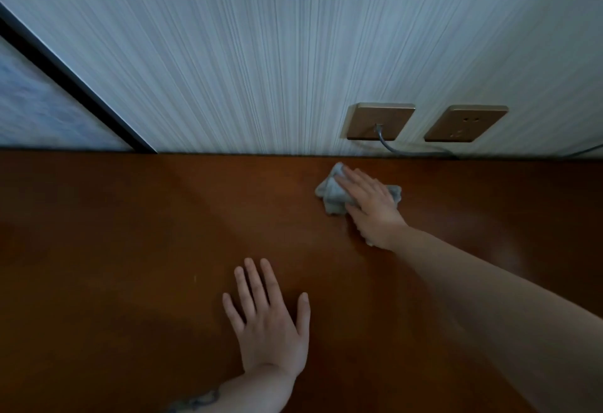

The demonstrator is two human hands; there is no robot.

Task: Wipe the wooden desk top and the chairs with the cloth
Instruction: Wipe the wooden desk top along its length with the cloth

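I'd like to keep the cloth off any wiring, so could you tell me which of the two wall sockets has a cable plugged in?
The left wall socket, directly above the cloth: a grey cable runs from it. The right wall socket is empty.

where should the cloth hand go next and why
Probably sweep the right hand and cloth leftward along the desk top: the cloth sits near the back edge below the sockets, with wide bare wood to its left.

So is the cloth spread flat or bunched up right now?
Bunched up. The cloth sits crumpled in folds under the right hand on the desk.
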